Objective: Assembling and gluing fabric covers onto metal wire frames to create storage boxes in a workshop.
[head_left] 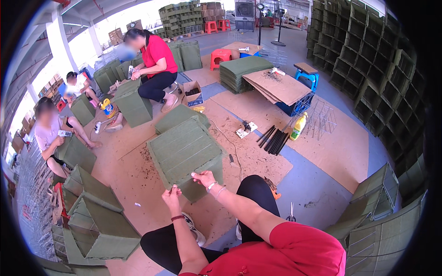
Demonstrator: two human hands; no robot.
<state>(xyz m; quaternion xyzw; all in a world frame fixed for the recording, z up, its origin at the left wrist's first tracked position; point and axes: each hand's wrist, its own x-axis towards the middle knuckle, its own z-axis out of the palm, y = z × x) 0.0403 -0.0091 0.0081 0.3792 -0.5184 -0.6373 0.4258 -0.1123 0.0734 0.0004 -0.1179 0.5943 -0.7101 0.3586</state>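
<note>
"Fingers [197, 175]?"
"From my remote seat, I see left hand [172, 197] and right hand [204, 178] pinched closed at the near edge of the green box [186, 148]; on what, I can't tell."
"Box where?"
"Centre, just beyond both hands, on cardboard [131, 193]. I'd press evenly, in small pinches."

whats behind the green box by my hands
Another green box shows partly behind it; the lower near part is covered by the front box and cannot be seen.
</note>
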